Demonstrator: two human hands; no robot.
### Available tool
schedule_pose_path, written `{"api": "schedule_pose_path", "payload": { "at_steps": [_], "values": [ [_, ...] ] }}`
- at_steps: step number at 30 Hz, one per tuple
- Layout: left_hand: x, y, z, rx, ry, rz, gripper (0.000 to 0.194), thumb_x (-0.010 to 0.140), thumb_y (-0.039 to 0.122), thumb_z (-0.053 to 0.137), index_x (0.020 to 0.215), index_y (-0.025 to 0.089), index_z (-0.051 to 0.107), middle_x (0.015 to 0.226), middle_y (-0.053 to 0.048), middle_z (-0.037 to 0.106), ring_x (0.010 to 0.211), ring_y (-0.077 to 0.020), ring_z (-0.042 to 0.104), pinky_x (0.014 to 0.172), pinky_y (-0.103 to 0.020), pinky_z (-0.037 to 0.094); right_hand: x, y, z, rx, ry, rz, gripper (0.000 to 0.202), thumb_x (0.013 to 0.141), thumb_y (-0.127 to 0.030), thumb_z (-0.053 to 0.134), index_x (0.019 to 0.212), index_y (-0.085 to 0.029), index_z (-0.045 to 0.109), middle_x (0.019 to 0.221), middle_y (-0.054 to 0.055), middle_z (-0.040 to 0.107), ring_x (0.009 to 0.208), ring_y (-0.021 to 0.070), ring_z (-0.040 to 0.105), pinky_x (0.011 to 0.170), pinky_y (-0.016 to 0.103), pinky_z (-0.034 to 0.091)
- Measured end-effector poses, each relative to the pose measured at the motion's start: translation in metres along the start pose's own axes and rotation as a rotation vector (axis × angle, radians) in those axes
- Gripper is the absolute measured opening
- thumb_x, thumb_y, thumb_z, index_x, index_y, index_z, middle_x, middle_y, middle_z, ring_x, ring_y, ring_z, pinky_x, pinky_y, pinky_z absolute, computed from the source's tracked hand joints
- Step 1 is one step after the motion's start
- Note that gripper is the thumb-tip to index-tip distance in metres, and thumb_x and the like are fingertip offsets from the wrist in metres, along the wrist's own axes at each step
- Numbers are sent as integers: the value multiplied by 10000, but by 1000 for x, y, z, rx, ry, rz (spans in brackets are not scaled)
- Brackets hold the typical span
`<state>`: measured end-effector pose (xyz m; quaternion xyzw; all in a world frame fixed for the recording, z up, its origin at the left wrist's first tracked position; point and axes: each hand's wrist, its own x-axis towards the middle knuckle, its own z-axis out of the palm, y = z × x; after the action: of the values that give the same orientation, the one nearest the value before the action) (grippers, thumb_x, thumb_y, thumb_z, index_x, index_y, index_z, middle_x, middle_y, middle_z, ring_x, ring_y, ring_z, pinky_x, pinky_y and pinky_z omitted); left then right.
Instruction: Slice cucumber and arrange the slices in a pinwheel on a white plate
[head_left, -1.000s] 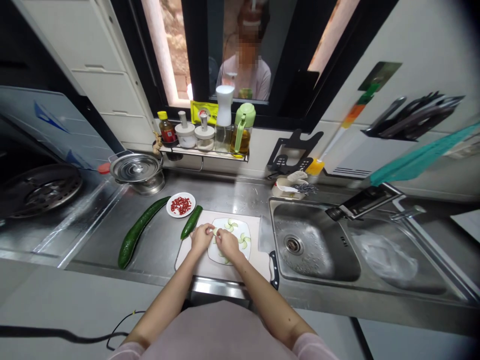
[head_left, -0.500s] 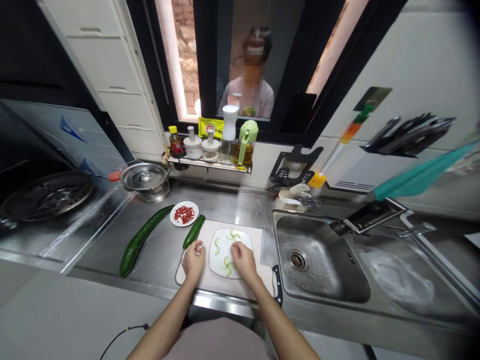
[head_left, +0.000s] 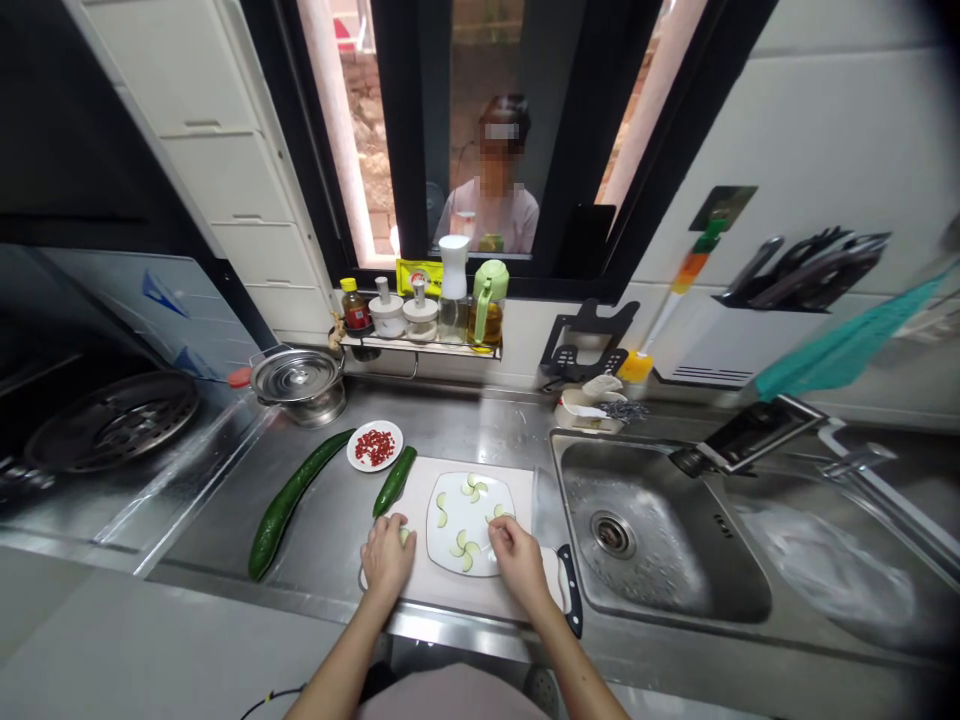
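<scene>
A white square plate [head_left: 444, 562] rests on the cutting board [head_left: 480, 596]. Thin cucumber slices [head_left: 465, 551] lie on it in small pinwheels, with a wavy pair at the left side. My right hand [head_left: 519, 562] is over the plate's right rim, thumb and fingertips pinched at a cucumber slice [head_left: 498, 513]. At the board's left edge, my left hand [head_left: 386, 553] is curled around something pale green, apparently cucumber slices, mostly hidden by the fingers. Just beyond it lies a short piece of cucumber [head_left: 394, 482].
Left of the board lie a whole cucumber [head_left: 292, 508] and a small plate of chopped red pieces [head_left: 360, 463]. A black-handled knife [head_left: 571, 592] lies at the board's right edge, beside the sink [head_left: 660, 598]. Bottles stand on a rack [head_left: 420, 345] at the back; a steel pot [head_left: 300, 385] is back left.
My right hand has moved from the plate's upper middle to its right side, where slices now show. The upper pinwheel is uncovered. My left hand stays by the board's left edge.
</scene>
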<state>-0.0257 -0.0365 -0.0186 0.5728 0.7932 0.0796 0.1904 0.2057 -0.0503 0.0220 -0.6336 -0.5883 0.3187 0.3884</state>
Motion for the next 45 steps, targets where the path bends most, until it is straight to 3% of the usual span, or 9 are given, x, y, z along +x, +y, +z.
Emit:
{"api": "schedule_pose_path", "payload": {
  "at_steps": [6,12,21,28,38,41,45],
  "values": [
    [3,-5,0,-11,-23,29,161,863,343,543,947,229,620,1075,-60,586,1029,-226,540,836,-322,379,-6,-3,0,2,0,28,256,809,-409,476,754,-200,612,613,9,597,577,168,551,575,243,394],
    [6,-10,1,-62,-27,40,204,837,308,604,1023,224,606,1093,-59,596,1014,-203,567,839,-286,384,-10,-3,3,6,-20,29,246,804,-397,475,758,-200,614,612,8,591,585,168,548,563,236,383],
    [2,-9,-3,-11,-38,22,151,839,360,597,912,229,598,1060,-46,604,990,-217,566,729,-283,382,-8,-7,3,-6,-43,40,238,799,-388,476,758,-203,620,658,22,633,628,176,577,596,243,399],
    [5,-11,-1,-114,-36,69,67,853,234,558,890,202,604,976,-47,657,914,-186,596,767,-271,376,-7,-8,3,-18,-40,34,248,797,-400,482,762,-204,632,644,19,625,624,182,581,602,256,407],
    [10,-7,-6,-158,-37,59,127,854,247,544,805,203,653,856,-40,703,838,-188,606,707,-261,350,-2,-5,4,6,-59,41,246,802,-396,486,778,-200,633,684,22,651,637,178,588,611,256,420],
    [14,-5,-6,-243,-24,51,150,858,248,519,813,196,652,849,-42,705,836,-188,610,717,-261,365,0,-5,6,13,-63,40,238,800,-384,481,780,-201,631,675,18,643,628,174,582,602,251,413],
    [21,6,-12,-521,34,44,150,842,270,506,844,192,634,801,-33,688,755,-166,618,682,-248,406,5,-11,11,1,-107,28,238,808,-379,481,763,-201,632,639,7,616,601,163,560,578,241,394]
  ]
}}
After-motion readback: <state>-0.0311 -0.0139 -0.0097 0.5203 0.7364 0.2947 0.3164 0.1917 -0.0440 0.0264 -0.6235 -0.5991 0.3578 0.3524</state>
